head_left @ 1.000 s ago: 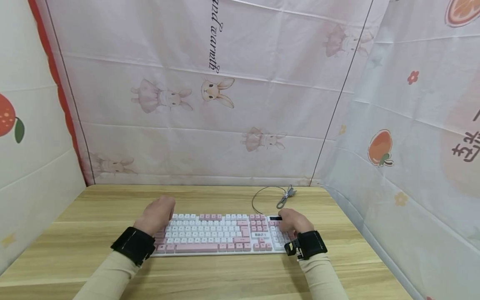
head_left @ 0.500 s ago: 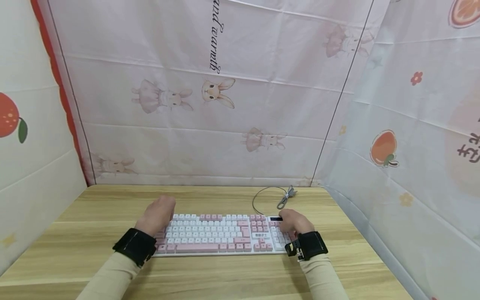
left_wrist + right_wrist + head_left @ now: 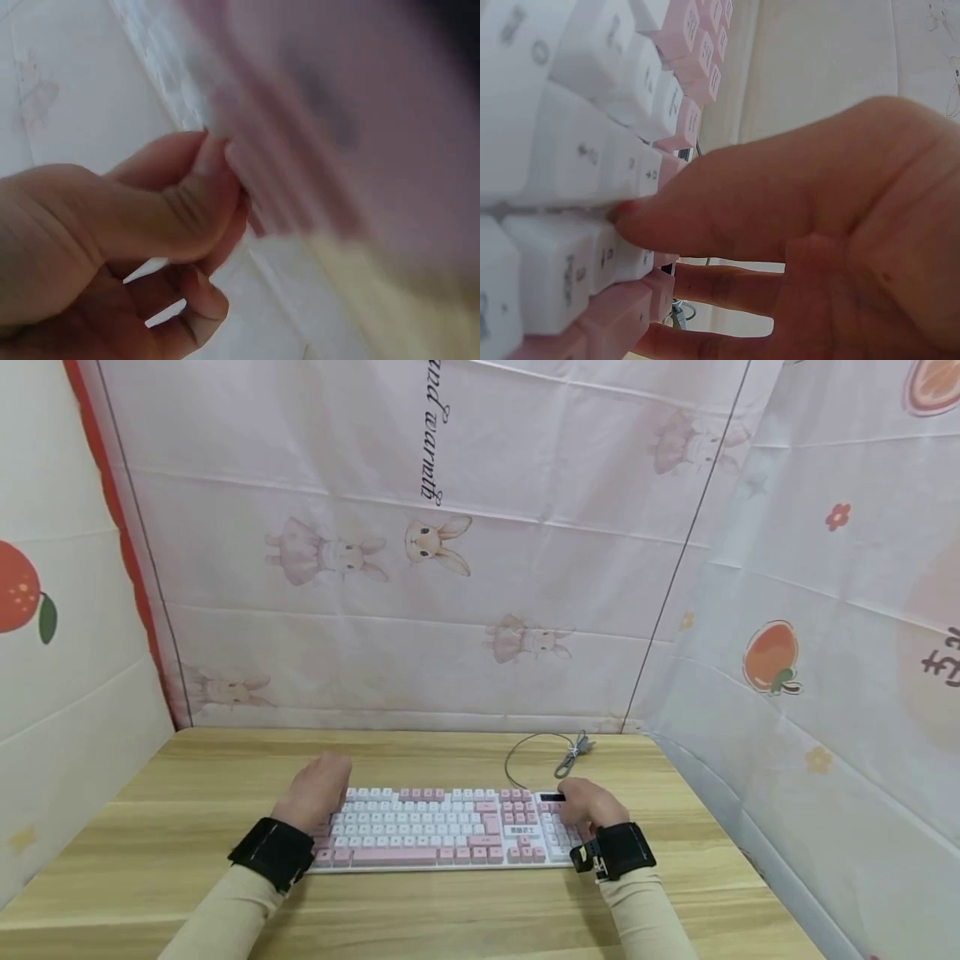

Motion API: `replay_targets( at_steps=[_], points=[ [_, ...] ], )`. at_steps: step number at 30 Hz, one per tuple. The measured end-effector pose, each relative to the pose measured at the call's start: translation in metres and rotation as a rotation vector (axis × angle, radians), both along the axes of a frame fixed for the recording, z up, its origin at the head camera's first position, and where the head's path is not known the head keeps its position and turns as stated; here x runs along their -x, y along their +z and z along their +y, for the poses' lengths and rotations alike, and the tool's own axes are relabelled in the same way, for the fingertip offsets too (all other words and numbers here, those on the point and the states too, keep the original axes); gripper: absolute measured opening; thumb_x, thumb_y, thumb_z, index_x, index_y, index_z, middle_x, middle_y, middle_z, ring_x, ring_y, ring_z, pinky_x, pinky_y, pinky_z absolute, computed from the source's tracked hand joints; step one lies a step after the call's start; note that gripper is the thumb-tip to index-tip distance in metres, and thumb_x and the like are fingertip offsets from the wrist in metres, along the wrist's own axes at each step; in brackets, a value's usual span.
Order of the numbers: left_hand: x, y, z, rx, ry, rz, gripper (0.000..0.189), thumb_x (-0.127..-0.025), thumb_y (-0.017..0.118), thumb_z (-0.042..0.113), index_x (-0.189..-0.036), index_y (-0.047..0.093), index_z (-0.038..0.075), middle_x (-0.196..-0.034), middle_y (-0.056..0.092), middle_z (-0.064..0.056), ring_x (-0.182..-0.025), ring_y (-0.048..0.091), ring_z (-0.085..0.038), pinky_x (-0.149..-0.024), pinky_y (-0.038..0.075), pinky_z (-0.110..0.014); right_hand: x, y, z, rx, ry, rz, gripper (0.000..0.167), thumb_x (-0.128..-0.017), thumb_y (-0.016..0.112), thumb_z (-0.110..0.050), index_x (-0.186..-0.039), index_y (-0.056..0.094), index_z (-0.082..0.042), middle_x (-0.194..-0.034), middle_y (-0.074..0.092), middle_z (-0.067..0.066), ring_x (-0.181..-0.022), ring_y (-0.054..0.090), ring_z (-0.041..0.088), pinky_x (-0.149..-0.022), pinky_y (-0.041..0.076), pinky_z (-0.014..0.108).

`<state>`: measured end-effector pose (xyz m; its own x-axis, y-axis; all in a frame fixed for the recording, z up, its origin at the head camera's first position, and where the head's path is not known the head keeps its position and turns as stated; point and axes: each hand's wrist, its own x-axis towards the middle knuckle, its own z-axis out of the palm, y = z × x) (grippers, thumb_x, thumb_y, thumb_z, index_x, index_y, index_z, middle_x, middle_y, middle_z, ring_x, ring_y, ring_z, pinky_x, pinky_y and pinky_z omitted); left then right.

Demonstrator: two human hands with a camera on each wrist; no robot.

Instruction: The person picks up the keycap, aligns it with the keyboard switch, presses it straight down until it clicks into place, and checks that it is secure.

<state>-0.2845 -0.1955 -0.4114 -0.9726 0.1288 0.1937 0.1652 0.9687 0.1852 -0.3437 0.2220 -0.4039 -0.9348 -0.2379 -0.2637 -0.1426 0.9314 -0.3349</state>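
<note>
A full-size keyboard [image 3: 405, 829] with white and pink keys lies across the table in the head view. At its left end my left hand [image 3: 315, 789] grips the edge. In the left wrist view the thumb and forefinger pinch the blurred pink-keyed corner, with the other fingers bent below. My right hand [image 3: 592, 802] holds the right end, over the number keys. From the right wrist, my thumb [image 3: 682, 202] presses on white keys of the keyboard [image 3: 555, 165], while the other fingers reach round its edge. Those fingertips are partly hidden.
A grey cable [image 3: 573, 753], tied in a bundle, lies behind the keyboard's right part. The wood-grain table [image 3: 420, 914] is bordered by printed cloth: a back curtain [image 3: 420, 668], a left curtain [image 3: 75, 702] and a right curtain [image 3: 697, 693].
The head view has shifted very slightly. Both hands keep their hold on the keyboard's ends, and the keyboard stays in the same place.
</note>
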Motion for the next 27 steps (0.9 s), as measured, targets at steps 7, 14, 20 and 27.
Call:
replay_targets(
  at_steps=[7, 14, 20, 27],
  points=[
    [-0.004, 0.003, -0.003, -0.101, -0.039, -0.048, 0.028, -0.076, 0.066, -0.016, -0.062, 0.06, 0.008, -0.067, 0.056, -0.003, -0.061, 0.05, -0.018, -0.053, 0.04, -0.029, 0.0, -0.001, 0.001, 0.0, -0.002, -0.001, 0.03, -0.091, 0.063, -0.001, -0.122, 0.065, 0.0, -0.106, 0.066, 0.015, -0.066, 0.063, 0.023, -0.051, 0.053, 0.033],
    [-0.006, 0.01, -0.005, -0.115, -0.024, -0.104, 0.024, -0.077, 0.071, -0.015, -0.069, 0.064, 0.006, -0.073, 0.061, -0.005, -0.066, 0.052, -0.019, -0.057, 0.043, -0.03, -0.001, 0.001, 0.0, -0.008, 0.014, 0.009, 0.032, -0.09, 0.062, 0.0, -0.123, 0.065, 0.0, -0.107, 0.067, 0.014, -0.07, 0.063, 0.024, -0.052, 0.053, 0.035],
    [-0.007, 0.011, -0.007, -0.091, -0.006, -0.114, 0.026, -0.074, 0.075, -0.016, -0.071, 0.064, 0.008, -0.076, 0.062, -0.004, -0.069, 0.053, -0.02, -0.06, 0.045, -0.032, -0.002, 0.003, 0.0, -0.005, 0.004, 0.007, 0.036, -0.09, 0.063, 0.0, -0.125, 0.064, 0.0, -0.107, 0.067, 0.014, -0.071, 0.063, 0.024, -0.053, 0.053, 0.035],
    [-0.013, 0.018, -0.007, -0.097, 0.001, -0.121, 0.023, -0.074, 0.076, -0.015, -0.08, 0.066, 0.005, -0.081, 0.063, -0.006, -0.074, 0.055, -0.021, -0.066, 0.049, -0.035, -0.001, 0.001, 0.001, -0.001, 0.018, 0.004, 0.022, -0.093, 0.062, -0.003, -0.115, 0.065, -0.001, -0.098, 0.065, 0.013, -0.062, 0.063, 0.022, -0.051, 0.053, 0.033]
  ],
)
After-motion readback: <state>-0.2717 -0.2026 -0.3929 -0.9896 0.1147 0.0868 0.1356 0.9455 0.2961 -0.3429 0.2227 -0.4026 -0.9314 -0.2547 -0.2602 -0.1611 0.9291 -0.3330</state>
